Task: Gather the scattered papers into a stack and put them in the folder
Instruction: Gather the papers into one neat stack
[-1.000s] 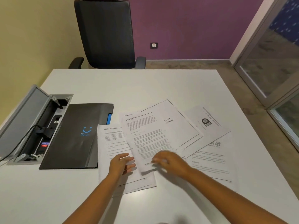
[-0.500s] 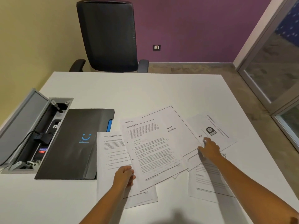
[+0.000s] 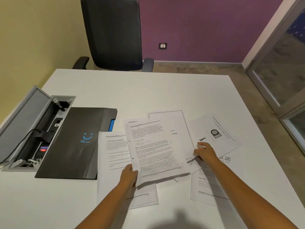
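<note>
Several printed white papers lie scattered and overlapping on the white table. My left hand grips the near left corner of the top text sheet, lifted slightly off the others. My right hand pinches the right edge of the bordered sheet beneath it. A sheet with a round logo lies to the right, another text sheet lies under my right forearm, and one more sheet lies at the left. The closed black folder with a blue smile mark rests left of the papers.
An open grey cable box with plugs and a cord is set in the table at the far left, touching the folder. A black office chair stands at the table's far side. A glass partition is to the right.
My right hand drew back left from the logo sheet to the edge of the bordered sheet. My left hand closed on the top sheet's corner and raised it a little.
</note>
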Tool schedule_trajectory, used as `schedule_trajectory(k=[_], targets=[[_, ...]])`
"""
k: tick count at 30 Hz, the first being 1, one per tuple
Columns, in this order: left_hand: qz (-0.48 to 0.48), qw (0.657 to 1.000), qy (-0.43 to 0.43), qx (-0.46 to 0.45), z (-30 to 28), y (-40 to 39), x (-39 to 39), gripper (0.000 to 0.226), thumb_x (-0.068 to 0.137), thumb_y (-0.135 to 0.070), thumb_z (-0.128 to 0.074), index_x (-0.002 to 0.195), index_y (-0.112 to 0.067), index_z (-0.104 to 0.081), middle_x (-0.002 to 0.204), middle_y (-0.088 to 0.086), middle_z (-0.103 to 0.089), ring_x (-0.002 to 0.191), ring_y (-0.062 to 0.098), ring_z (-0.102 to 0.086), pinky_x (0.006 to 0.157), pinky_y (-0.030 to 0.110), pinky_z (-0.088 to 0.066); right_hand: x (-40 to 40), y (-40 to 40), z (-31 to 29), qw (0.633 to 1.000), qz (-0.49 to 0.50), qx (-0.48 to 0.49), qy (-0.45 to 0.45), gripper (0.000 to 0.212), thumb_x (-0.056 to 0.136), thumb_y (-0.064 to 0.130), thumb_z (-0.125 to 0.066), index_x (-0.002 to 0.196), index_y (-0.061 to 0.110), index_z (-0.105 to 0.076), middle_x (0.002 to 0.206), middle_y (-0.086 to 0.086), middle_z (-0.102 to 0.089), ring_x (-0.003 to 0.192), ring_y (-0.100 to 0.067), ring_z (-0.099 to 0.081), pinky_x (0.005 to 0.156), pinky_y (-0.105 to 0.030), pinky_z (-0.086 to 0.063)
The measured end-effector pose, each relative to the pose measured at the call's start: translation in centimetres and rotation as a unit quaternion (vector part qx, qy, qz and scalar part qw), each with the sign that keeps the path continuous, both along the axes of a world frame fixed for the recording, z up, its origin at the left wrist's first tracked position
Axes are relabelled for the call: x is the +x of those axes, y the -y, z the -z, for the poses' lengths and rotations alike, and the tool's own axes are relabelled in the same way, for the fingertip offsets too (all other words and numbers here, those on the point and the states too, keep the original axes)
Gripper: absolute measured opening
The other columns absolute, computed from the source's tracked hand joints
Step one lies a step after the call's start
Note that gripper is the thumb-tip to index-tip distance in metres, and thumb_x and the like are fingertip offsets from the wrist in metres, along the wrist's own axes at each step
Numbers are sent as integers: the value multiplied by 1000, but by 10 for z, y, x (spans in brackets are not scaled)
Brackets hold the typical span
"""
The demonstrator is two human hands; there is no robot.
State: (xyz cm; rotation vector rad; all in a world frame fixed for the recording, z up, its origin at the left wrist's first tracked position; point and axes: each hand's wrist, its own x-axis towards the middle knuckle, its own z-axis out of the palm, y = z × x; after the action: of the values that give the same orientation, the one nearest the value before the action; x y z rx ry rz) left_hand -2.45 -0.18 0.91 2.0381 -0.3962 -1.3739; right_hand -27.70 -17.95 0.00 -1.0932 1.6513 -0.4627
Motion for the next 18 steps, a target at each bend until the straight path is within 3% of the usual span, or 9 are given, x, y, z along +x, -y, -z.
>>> schedule_trajectory(k=[3,6,8,9,11,14,16,17,18], targets=[[-8,1000,25,-12,0,-2,4,38,91,-3,-46,129,-1,-46,128,19,-56,113,34,-55,97,47,-48,-15,-12,1,998,41,0,49,51,79,-7,-57,126,7,-46,116,-14,-52,96,-25,-54,69,-28,-46],[-9,999,43,-17,0,-6,9,38,92,-4,-45,130,-1,-46,129,19,-55,115,37,-54,101,48,-45,-36,-30,1,991,95,-3,92,54,80,-13,-54,130,4,-40,109,-9,-49,84,-22,-53,64,-22,-49],[-1,998,55,-11,0,-10,11,36,93,-4,-43,129,0,-47,126,25,-57,106,42,-57,91,46,-48,-48,-43,-4,988,120,-6,95,50,81,-15,-51,128,2,-41,110,-10,-49,75,-19,-52,51,-14,-48],[3,998,56,-9,0,-12,13,35,94,-3,-42,128,1,-48,121,28,-58,92,39,-60,77,41,-53,-51,-48,-6,988,125,-1,87,49,81,-15,-50,127,2,-43,114,-13,-49,77,-21,-53,51,-17,-47],[10,999,47,-8,0,-13,14,32,94,-3,-42,124,3,-50,104,29,-63,67,27,-56,51,27,-49,-53,-60,-8,991,118,25,60,48,79,-15,-49,123,6,-49,116,-12,-52,83,-23,-57,55,-24,-45],[46,999,28,3,-1,-13,13,31,93,-1,-41,122,2,-51,78,22,-60,61,28,-53,50,30,-45,-52,-79,-5,990,81,84,80,33,77,-9,-49,102,10,-59,85,-8,-61,57,-15,-59,45,-22,-44],[82,996,21,4,-4,-13,7,31,93,0,-41,121,2,-52,67,18,-59,53,27,-52,46,28,-45,-51,-89,-2,984,57,118,123,12,82,4,-58,93,6,-63,76,-7,-68,61,-19,-65,54,-28,-54],[89,996,18,3,-5,-13,2,31,93,1,-41,122,3,-52,74,25,-63,61,37,-59,52,35,-52,-50,-92,-1,980,48,124,148,13,83,13,-63,95,8,-66,82,-7,-73,73,-23,-70,65,-33,-59],[85,996,19,2,-7,-13,-3,31,93,1,-42,122,3,-52,91,31,-66,81,45,-63,69,41,-55,-48,-93,0,978,30,124,165,19,83,22,-67,99,14,-67,90,-6,-75,85,-25,-71,74,-36,-59]])
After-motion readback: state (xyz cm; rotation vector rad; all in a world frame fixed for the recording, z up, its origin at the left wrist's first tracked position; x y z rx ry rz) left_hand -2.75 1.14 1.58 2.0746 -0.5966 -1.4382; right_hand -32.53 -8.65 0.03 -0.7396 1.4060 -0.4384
